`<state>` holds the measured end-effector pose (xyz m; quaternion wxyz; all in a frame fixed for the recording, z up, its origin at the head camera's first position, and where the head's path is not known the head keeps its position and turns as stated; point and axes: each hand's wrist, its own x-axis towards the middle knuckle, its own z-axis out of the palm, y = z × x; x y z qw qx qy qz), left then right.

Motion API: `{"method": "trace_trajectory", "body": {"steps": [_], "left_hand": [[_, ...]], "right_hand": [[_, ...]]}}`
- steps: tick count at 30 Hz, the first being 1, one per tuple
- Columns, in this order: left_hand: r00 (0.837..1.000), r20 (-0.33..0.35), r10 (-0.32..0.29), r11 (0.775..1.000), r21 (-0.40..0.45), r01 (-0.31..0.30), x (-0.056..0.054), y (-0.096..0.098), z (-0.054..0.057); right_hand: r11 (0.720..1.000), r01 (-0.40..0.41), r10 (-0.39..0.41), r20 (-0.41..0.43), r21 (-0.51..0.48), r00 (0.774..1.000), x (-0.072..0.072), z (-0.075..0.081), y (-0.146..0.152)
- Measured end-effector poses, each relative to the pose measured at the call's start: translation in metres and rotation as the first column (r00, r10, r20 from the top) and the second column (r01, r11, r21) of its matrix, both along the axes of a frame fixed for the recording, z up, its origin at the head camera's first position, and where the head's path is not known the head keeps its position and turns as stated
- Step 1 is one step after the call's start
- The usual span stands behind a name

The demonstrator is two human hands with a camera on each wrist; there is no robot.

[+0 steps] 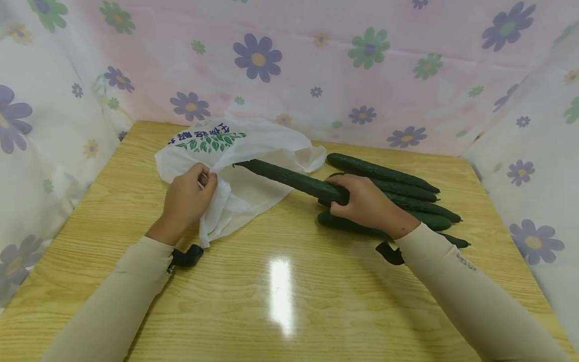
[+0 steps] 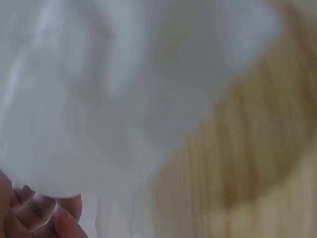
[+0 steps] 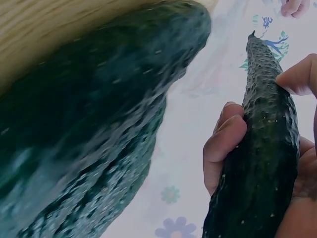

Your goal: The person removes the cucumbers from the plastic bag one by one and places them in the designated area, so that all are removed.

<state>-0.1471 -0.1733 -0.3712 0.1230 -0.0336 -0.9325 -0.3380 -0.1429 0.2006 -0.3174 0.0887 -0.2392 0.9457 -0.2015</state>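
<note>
A white plastic bag (image 1: 267, 133) printed with green leaves and dark blue characters lies at the back left, its mouth facing me. My left hand (image 1: 187, 193) pinches the near edge of that mouth and lifts it. Gripped in my right hand (image 1: 366, 201) is a long dark green cucumber (image 1: 289, 177), slanting leftward with its stem end inside the bag's mouth. In the right wrist view, fingers and thumb wrap the bumpy cucumber (image 3: 262, 148) from both sides. The left wrist view is mostly filled by the bag (image 2: 99, 99), with the curled left fingers (image 2: 39, 218) low in the corner.
Several more cucumbers (image 1: 384, 168) lie side by side on the wood-grain table (image 1: 217, 301), beneath and beyond the right hand. A flowered cloth (image 1: 298, 60) hangs at the back and both sides. Glare shows on the tabletop near the middle.
</note>
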Motion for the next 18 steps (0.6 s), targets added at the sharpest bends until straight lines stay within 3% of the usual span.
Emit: {"method": "trace_trajectory", "body": {"steps": [7,12,18], "left_hand": [[1.0,0.017,0.001,1.0,-0.005,-0.001,0.0,0.0,0.001],[1.0,0.011,0.0,1.0,-0.005,0.0,0.0,0.0,0.001],[1.0,0.011,-0.005,1.0,-0.01,0.005,0.0,-0.001,0.0]], "right_hand": [[0.997,0.079,-0.079,0.038,0.005,0.996,0.004,-0.001,0.017],[0.993,0.115,-0.115,0.024,-0.002,0.993,0.006,-0.001,0.031],[0.994,0.103,-0.101,-0.043,0.041,0.994,0.009,0.003,0.047]]}}
